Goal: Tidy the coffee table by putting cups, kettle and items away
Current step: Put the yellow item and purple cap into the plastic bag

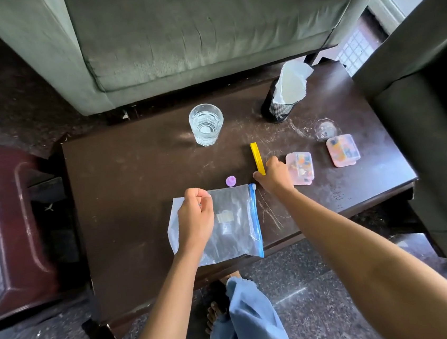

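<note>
Nearest the person, a clear plastic zip bag with a blue seal strip (228, 224) lay flat on the dark wooden bench (135, 178), the left hand (195, 217) resting on it with fingers curled shut, seemingly gripping nothing. Just beyond the bag's sealed edge, the right hand (274, 175) had its fingers closing round the near end of a slim yellow plastic stick (257, 157) — its long axis ran away from the person. The right hand was clearly nearer. Farther off stood a clear glass of water (206, 124).
</note>
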`<state>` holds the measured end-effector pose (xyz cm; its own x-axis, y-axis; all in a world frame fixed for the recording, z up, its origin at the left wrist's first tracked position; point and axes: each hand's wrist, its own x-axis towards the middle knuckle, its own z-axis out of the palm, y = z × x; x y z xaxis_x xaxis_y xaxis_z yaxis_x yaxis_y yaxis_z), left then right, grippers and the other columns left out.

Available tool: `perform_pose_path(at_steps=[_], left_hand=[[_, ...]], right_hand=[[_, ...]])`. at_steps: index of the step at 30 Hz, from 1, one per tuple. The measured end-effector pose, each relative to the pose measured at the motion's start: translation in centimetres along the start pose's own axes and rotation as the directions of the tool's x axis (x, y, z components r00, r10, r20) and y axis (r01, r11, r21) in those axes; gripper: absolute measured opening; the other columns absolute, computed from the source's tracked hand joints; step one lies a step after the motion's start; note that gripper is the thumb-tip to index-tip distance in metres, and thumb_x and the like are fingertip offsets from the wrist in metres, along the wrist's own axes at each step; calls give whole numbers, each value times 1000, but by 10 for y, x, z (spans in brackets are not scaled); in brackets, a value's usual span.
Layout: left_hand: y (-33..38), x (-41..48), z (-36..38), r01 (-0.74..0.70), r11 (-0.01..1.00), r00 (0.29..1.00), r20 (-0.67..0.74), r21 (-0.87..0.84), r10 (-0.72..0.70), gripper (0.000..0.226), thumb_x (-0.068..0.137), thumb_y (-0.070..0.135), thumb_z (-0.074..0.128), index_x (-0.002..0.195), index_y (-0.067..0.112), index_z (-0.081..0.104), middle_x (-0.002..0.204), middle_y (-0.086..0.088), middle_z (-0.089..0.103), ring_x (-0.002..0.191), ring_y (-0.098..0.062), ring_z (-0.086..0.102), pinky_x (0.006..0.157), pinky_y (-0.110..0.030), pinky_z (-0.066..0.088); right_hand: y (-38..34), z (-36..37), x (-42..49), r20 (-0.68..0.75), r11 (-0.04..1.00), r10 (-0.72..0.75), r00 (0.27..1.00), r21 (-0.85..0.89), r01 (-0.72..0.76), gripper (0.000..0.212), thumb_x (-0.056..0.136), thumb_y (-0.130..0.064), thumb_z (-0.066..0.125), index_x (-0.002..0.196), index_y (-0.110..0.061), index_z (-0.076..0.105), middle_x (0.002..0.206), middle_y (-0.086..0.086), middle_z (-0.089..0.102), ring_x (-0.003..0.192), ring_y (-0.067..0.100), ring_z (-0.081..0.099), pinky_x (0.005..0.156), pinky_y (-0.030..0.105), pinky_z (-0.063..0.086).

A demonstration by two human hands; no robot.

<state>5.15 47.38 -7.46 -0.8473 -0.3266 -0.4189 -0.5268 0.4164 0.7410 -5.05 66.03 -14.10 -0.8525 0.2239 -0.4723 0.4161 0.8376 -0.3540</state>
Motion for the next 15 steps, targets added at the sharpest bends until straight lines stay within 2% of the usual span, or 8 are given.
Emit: perform_pose_path(at_steps=[5,9,13,15], left_hand=[[-1,11,0,30,999,1000,-4,-24,-30,13,95,17,43,102,12,53,79,13,51,67,-4,50,50,-3,37],[3,20,-5,27,997,999,-15,-75,-28,14,95,20,45,103,13,54,87,5,56,70,-7,53,53,-13,39],[1,26,-23,35,992,998,-56,-123,-42,14,94,21,47,104,14,55,96,2,60,81,-14,56,72,-23,38],[-3,26,-38,47,988,995,-84,-147,-60,15,94,21,48,104,13,55,99,0,61,82,-14,56,73,-24,38]], right_hand=[[2,11,5,-10,1000,16,1000,-26,-16,30,87,-18,62,106,-2,45,110,18,57,99,37,56,68,35,37],[3,8,4,-81,999,5,997,39,-2,16,86,-10,53,99,-2,47,104,19,59,84,33,51,65,35,35],[-11,0,-17,-238,987,-142,961,37,155,15,86,-13,52,96,-3,49,97,17,59,90,36,52,68,36,33],[-28,-6,-35,-275,961,-253,927,36,273,12,86,-12,54,94,-5,49,92,13,57,82,34,52,66,36,34]])
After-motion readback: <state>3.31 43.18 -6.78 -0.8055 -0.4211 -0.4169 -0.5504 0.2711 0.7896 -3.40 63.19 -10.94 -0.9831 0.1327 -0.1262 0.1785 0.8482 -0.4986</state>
